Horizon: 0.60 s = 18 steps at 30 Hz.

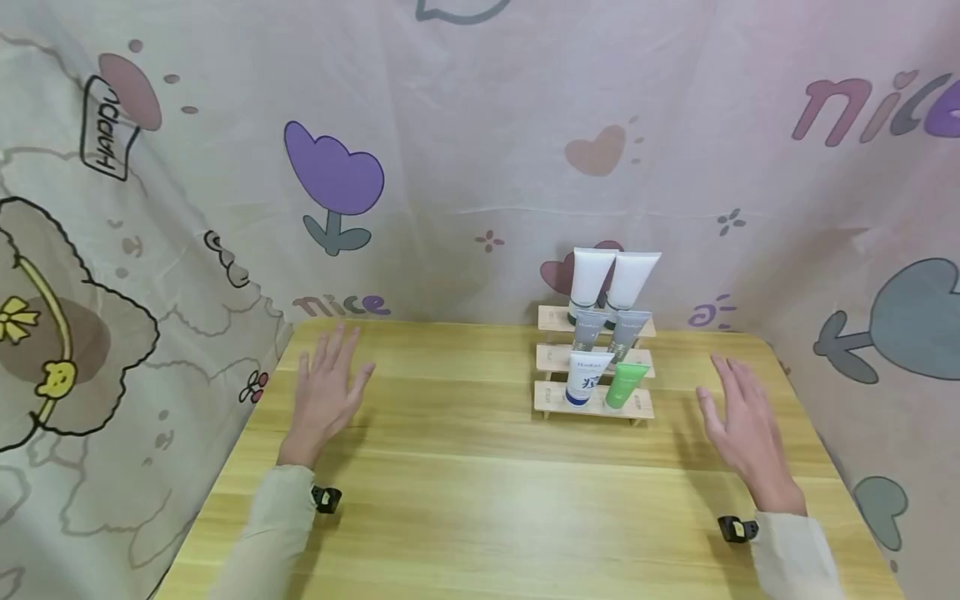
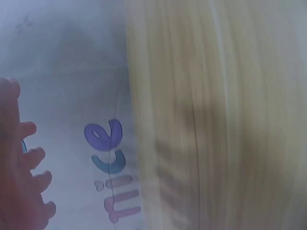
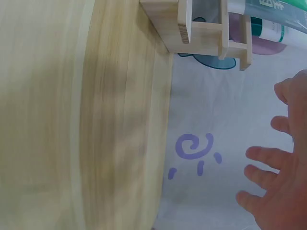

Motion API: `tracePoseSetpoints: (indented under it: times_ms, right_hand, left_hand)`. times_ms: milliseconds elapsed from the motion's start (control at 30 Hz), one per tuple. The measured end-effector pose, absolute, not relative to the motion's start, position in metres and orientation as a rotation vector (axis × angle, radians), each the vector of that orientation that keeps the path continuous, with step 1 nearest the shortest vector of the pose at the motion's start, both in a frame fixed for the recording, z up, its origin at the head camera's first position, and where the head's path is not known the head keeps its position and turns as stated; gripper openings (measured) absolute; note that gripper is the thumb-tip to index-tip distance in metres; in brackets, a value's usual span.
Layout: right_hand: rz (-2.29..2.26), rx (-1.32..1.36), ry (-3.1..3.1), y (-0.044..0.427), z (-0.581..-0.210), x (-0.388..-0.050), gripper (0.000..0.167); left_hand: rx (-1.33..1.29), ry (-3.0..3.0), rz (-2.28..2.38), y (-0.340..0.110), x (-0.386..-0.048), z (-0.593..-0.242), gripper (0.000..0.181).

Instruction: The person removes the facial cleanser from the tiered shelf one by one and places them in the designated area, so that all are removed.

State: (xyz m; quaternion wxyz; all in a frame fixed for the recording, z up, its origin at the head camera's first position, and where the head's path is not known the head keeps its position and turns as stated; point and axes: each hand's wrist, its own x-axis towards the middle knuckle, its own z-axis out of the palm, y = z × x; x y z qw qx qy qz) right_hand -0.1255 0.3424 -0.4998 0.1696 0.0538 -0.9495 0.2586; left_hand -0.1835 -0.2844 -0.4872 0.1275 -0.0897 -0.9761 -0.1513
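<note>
My left hand is held over the left part of the table, fingers extended and apart, holding nothing. On the right, my right hand is likewise empty with extended fingers, to the right of a three-tier wooden rack. The rack's top tier carries two white tubes, its middle tier two grey tubes. On the lowest tier stand a white and blue tube and a green tube. The right wrist view shows the right hand apart from the rack.
The wooden table has a patterned cloth hanging behind it and at both sides. A small black device sits at each wrist: one at the left, one at the right.
</note>
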Motion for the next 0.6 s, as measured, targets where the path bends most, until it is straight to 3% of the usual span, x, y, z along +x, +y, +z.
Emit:
tracePoseSetpoints:
  times_ms: [600]
  right_hand:
    - [1.248, 0.045, -2.436, 0.308, -0.533, -0.126, 0.052]
  left_hand:
    - [-0.359, -2.668, -0.803, -0.216, -0.186, -0.489, 0.064]
